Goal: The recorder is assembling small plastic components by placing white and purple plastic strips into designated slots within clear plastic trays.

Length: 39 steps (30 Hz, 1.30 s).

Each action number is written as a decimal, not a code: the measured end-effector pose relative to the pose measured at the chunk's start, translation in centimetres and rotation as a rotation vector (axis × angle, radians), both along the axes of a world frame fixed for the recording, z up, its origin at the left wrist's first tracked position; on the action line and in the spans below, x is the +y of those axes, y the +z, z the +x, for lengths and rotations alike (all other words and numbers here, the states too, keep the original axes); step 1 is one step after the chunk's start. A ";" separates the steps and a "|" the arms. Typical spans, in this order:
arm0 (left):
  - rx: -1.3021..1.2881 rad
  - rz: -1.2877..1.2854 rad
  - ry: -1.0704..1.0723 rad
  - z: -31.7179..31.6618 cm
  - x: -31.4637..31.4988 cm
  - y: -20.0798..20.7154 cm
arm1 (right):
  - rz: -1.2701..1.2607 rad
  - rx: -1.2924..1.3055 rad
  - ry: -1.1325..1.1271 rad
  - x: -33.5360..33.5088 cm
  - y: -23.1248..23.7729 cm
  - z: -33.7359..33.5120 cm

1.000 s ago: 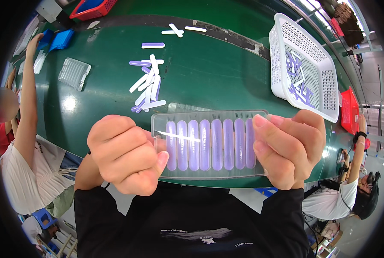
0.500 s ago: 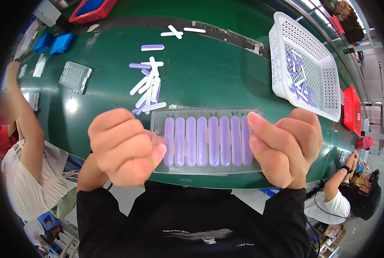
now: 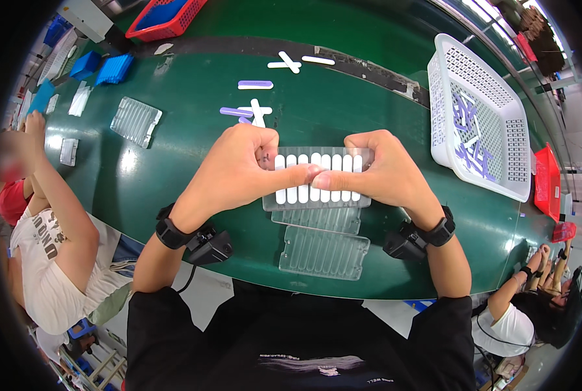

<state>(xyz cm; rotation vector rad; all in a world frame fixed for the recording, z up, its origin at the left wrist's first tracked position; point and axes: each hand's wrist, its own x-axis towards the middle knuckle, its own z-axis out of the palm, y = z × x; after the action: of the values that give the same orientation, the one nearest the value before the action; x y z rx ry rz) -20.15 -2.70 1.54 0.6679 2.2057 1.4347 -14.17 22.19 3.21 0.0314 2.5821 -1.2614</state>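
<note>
A clear plastic tray [image 3: 333, 195] with several white sticks in its slots lies on the green table [image 3: 173, 169] in front of me. My left hand [image 3: 239, 166] grips its left end and my right hand [image 3: 375, 169] grips its right end, thumbs meeting over the middle of the tray. Beneath it sit two more clear trays, one [image 3: 317, 220] partly covered and an empty one [image 3: 323, 251] nearer the table's edge. Loose purple and white sticks [image 3: 252, 111] lie just beyond my left hand.
A white perforated basket [image 3: 499, 98] with purple and white sticks stands at the right. Another clear tray [image 3: 136, 120] lies at the left, a red bin [image 3: 167, 13] at the back. One person [image 3: 50, 215] sits to my left, another [image 3: 532, 313] at lower right.
The tray was held up close to the camera, its sticks showing purple; it now rests low on the table stack, sticks showing white, and my thumbs have come together over its middle.
</note>
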 end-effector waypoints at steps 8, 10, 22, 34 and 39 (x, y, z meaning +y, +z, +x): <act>-0.112 -0.036 -0.074 -1.0 -0.6 0.0 | -0.331 -0.203 0.107 0.7 -1.1 -0.1; -0.110 -0.037 -0.054 -1.1 -0.7 -0.1 | -0.543 -0.180 0.123 0.6 -0.8 0.3; -0.100 0.023 -0.037 -1.9 -1.1 -0.5 | -0.558 -0.119 -0.080 -0.1 -0.6 0.5; -0.299 0.270 0.141 -0.6 -3.8 0.5 | 0.315 0.711 0.450 -3.0 3.8 -2.4; -0.265 0.217 0.365 0.0 -8.4 0.4 | 0.287 0.643 0.619 -7.8 4.0 -4.4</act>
<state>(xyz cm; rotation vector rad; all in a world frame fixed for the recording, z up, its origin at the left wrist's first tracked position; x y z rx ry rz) -20.13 -11.12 1.90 0.1259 2.0500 1.8424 -18.59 14.42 7.24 -1.1918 2.8775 -0.7304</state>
